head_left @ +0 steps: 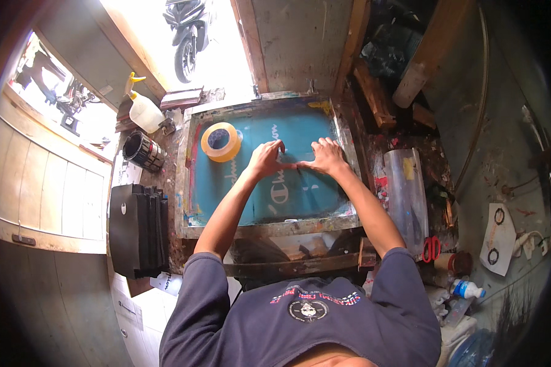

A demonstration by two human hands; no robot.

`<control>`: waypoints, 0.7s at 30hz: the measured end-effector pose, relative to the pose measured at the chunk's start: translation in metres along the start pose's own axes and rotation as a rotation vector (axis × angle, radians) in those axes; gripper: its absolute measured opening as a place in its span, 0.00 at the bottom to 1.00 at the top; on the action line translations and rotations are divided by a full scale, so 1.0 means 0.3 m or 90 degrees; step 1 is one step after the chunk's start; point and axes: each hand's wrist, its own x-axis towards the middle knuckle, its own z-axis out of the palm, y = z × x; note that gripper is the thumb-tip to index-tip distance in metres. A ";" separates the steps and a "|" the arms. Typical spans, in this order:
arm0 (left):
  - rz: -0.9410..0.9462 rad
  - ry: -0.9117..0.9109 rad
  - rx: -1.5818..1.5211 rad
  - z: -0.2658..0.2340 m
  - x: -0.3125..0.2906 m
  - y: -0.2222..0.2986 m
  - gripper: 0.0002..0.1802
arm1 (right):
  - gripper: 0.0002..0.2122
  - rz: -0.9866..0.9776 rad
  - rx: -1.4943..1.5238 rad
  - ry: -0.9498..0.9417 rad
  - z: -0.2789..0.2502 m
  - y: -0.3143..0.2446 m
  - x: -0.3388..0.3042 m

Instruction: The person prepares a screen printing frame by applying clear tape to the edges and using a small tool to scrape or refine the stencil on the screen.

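A wooden-framed printing screen [269, 230] with teal mesh lies in front of me. On its middle, my left hand [266, 159] rests with curled fingers and its thumb reaching right. My right hand [326, 156] lies beside it, fingers spread on the mesh, its thumb meeting the left thumb tip to tip. Between the hands there is a faint see-through patch, perhaps clear tape; what the left fingers hold is hidden. A roll of clear yellowish tape [231, 151] lies on the mesh left of my left hand. Pale lettering shows in the mesh.
Left of the screen stand a white spray bottle [146, 114] with a yellow head, a dark cylindrical container [143, 151] and a stack of black sheets [137, 231]. To the right are a clear plastic sheet [404, 196], red-handled scissors [431, 249] and a water bottle [467, 289].
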 end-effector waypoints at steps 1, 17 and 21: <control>-0.003 -0.010 -0.016 -0.002 0.002 -0.004 0.36 | 0.44 -0.003 0.003 0.008 0.003 0.004 0.001; 0.105 0.003 -0.113 0.002 -0.014 -0.071 0.15 | 0.22 -0.130 0.007 0.015 -0.037 0.093 -0.007; 0.200 0.002 -0.135 -0.016 -0.021 -0.111 0.11 | 0.15 -0.234 -0.027 -0.010 -0.075 0.105 -0.003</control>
